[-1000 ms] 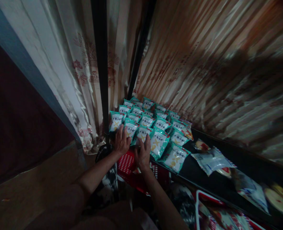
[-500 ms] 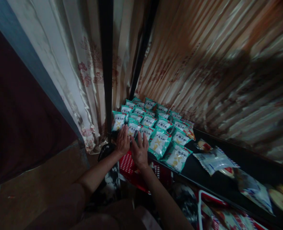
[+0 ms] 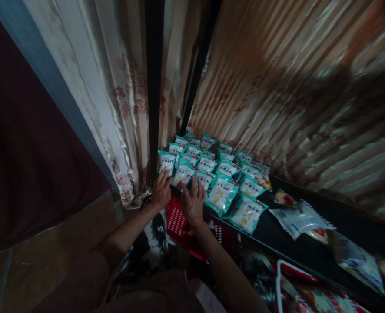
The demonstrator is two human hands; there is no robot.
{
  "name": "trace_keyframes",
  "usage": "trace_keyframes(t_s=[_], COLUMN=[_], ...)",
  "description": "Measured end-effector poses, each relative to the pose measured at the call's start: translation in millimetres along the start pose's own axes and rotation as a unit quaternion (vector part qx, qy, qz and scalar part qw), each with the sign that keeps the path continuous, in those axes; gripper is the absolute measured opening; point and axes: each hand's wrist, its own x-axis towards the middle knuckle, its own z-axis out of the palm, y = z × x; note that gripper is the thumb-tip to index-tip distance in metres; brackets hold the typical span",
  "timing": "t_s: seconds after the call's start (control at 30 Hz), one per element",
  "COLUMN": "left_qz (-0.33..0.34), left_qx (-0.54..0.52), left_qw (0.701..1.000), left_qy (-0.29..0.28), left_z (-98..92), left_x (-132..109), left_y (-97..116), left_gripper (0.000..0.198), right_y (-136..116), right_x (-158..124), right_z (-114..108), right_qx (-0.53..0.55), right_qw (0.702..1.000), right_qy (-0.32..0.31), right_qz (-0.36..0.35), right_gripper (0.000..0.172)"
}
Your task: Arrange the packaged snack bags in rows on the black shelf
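Note:
Rows of green-and-white snack packets [image 3: 221,193] stand tilted on a black shelf [image 3: 267,228]. With its fingers stretched forward, my left hand [image 3: 161,190] rests at the lower edge of the leftmost front snack packet [image 3: 167,161]. My right hand [image 3: 193,204] has its fingers apart, at the bottom of the front snack packets [image 3: 184,173] beside it. Neither hand is wrapped round a packet. The fingertips partly cover the packets' lower edges.
Below the hands is a red perforated basket [image 3: 175,219]. Clear-and-white packages [image 3: 303,219] lie along the shelf to the right. A white-rimmed red basket [image 3: 279,278] holds more packages at lower right. Dark posts [image 3: 155,87] and pleated curtains [image 3: 260,87] stand behind.
My left hand has moved left, away from the middle front packet to the leftmost one. The gap between my hands has widened. The view has shifted slightly.

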Motion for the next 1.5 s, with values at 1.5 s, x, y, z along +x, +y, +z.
trace_keyframes(t_s=[1.5], left_qz=[-0.008], left_qx=[0.061], left_qw=[0.996], left_qy=[-0.068], left_z=[9.9], left_x=[6], left_y=[-6], left_gripper=[0.036], right_y=[-2], right_x=[8], right_z=[7], right_qx=[0.003], right_qw=[1.0], right_qy=[0.007], right_qz=[0.025], right_gripper=[0.054])
